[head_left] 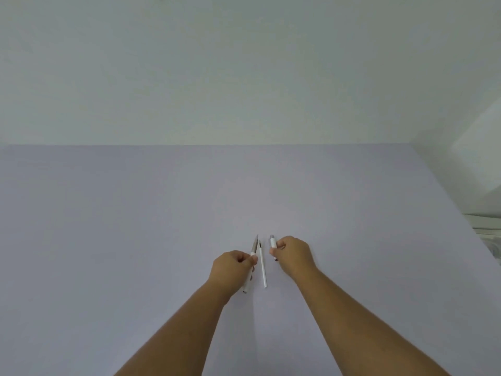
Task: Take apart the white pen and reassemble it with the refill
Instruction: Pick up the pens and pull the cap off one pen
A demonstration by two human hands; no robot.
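My left hand [233, 265] grips the white pen body [250, 270], which points away from me with its grey tip end [255, 244] sticking out beyond my fingers. My right hand [292, 255] holds the pen's white cap [272, 242], pinched between thumb and fingers, apart from the body. Between the two hands a thin white refill [262, 264] lies on the table [135, 240], its dark tip pointing away from me. Neither hand touches the refill.
The table is a plain lilac surface running to a pale wall at the back. Its right edge slants down the frame, with pale objects [488, 229] beyond it at the far right.
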